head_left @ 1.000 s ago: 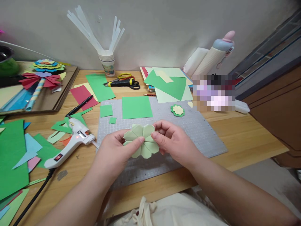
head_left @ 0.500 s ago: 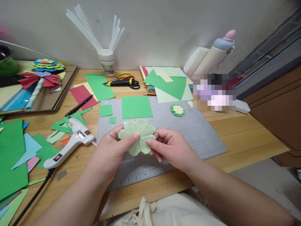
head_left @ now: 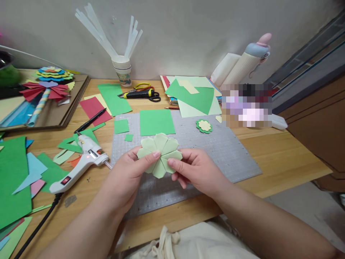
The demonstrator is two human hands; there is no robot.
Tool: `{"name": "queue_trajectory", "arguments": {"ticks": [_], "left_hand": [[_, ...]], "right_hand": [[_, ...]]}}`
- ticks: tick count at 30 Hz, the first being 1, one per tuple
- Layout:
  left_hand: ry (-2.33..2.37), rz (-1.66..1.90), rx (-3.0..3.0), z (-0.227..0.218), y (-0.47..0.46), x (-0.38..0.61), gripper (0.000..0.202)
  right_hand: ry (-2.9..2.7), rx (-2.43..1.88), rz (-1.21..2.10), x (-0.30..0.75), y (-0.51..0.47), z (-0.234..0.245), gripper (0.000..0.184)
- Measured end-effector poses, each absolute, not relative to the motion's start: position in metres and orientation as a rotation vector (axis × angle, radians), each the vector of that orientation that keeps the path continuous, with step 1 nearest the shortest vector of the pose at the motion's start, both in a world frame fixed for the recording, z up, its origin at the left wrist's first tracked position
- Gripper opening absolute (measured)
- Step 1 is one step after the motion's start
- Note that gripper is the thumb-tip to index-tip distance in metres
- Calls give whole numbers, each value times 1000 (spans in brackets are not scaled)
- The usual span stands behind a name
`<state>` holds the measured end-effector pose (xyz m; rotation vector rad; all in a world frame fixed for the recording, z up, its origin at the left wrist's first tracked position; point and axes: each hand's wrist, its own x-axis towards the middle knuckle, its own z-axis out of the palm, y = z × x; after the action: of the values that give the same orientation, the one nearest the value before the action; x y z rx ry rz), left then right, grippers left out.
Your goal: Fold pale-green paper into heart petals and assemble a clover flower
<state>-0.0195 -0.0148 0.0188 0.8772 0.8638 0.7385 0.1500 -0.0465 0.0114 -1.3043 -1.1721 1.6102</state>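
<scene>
A pale green paper flower (head_left: pixel 161 144) with creased, rounded petals is held up over the grey cutting mat (head_left: pixel 223 154). My left hand (head_left: pixel 131 166) pinches it, thumb on the flower's centre and fingers behind. From the other side my right hand (head_left: pixel 194 168) grips the lower right petals between thumb and fingers. Just beyond the flower lies a large green paper square (head_left: pixel 157 122). Two smaller squares, a medium one (head_left: pixel 121 126) and a tiny one (head_left: pixel 128 137), rest to its left. A small green and cream layered flower (head_left: pixel 204 126) sits on the mat's right side.
At left a white glue gun (head_left: pixel 81 162) lies among paper scraps, its black cord (head_left: pixel 37 226) running to the front. A box cutter (head_left: pixel 137 94), scissors (head_left: pixel 155 97), paper cups with strips (head_left: pixel 124 73) and a paper stack (head_left: pixel 199 104) stand along the back.
The pale green flower has turned slightly between my hands, its petals now at a different angle. Both hands stay in nearly the same place.
</scene>
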Motion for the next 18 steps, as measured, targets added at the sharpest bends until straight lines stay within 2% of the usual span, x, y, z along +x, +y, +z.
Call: {"name": "queue_trajectory", "arguments": {"ticks": [8,18], "left_hand": [[980,779,882,18,-15,-17,26],[1027,753,1036,13,-13,-19,21]], "right_hand": [[-1144,-1337,1570,149,-45,14,26],[-1222,-1331,1511,151,-46,13,25]]}}
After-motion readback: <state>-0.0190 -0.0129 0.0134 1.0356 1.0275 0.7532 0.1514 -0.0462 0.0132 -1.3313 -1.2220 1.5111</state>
